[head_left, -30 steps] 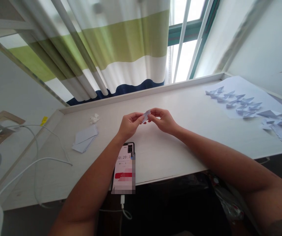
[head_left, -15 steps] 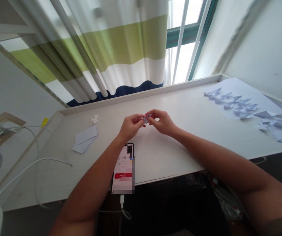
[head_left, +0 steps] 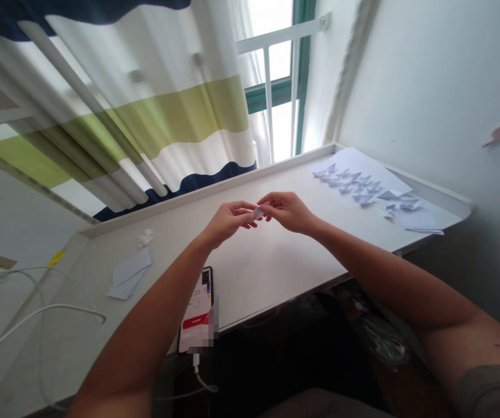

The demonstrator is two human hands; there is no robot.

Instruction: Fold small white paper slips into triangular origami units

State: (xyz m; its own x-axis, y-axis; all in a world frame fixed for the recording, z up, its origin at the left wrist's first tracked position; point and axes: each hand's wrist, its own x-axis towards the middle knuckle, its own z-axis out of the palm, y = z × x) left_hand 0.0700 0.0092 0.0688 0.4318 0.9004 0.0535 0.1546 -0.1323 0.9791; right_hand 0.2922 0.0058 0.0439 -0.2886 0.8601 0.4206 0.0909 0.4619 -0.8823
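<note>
Between the fingertips of both hands, above the middle of the white desk (head_left: 241, 273), is a small folded piece of paper (head_left: 260, 212). My left hand (head_left: 231, 220) pinches it from the left with thumb and fingers. From the right, my right hand (head_left: 287, 210) grips its other side. The fingers cover much of the paper, so its exact shape cannot be made out. Several small folded paper boats (head_left: 349, 183) stand in rows on a white sheet (head_left: 369, 162) at the right end of the desk.
Loose paper slips (head_left: 131, 273) lie at the left, near a crumpled bit of paper (head_left: 146, 238). A phone (head_left: 195, 316) with its charging cable (head_left: 204, 383) sits at the front edge by my left forearm. More paper (head_left: 419, 220) is stacked at the right. White cables (head_left: 58, 307) cross the left side.
The camera view has swung to the right, so the desk and boats appear further left. Both hands still hold the folded paper in the same place before me, with small finger shifts.
</note>
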